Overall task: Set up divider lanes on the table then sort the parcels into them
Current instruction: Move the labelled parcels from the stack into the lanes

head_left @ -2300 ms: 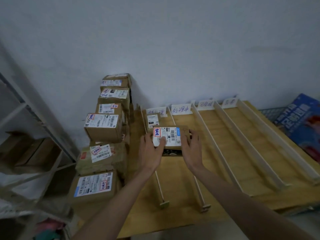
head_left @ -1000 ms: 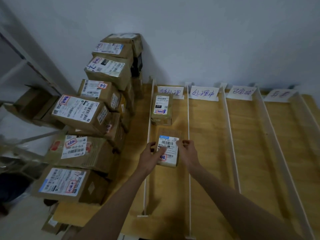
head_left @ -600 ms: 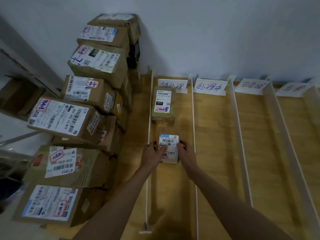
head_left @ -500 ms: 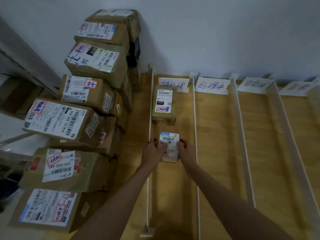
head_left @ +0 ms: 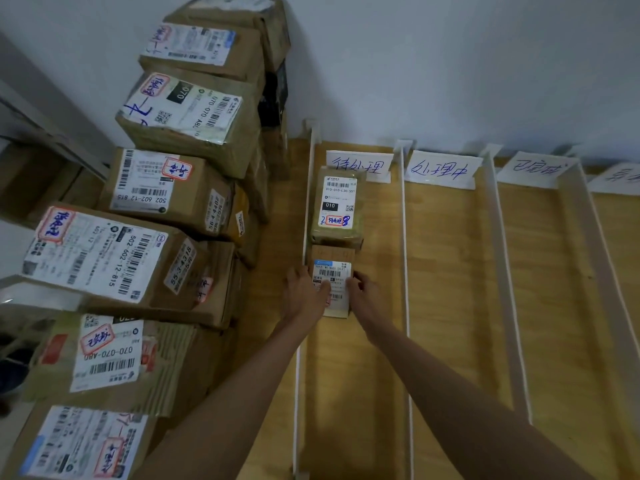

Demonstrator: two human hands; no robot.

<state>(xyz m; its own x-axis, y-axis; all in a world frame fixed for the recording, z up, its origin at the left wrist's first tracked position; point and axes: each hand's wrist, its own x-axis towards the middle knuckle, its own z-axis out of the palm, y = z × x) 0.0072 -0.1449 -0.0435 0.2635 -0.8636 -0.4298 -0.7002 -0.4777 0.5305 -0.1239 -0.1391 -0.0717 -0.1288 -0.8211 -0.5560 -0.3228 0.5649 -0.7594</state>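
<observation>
A small brown parcel point(head_left: 333, 268) with a white barcode label lies in the leftmost lane of the wooden table point(head_left: 446, 306). My left hand point(head_left: 306, 294) grips its left side and my right hand point(head_left: 367, 295) grips its right side. Just behind it, touching or nearly touching, lies another labelled parcel point(head_left: 337, 209) in the same lane. White divider strips point(head_left: 403, 271) split the table into several lanes. Handwritten paper signs point(head_left: 441, 169) stand at the far end of each lane.
A tall stack of taped cardboard parcels point(head_left: 145, 216) with shipping labels fills the left side, close to the leftmost divider point(head_left: 306, 220). A white wall runs behind the table. A metal shelf frame point(head_left: 41, 126) stands at the far left.
Both hands lowered the small parcel into the leftmost lane and slid it away from me, up to the parcel lying there. My view has come closer.
</observation>
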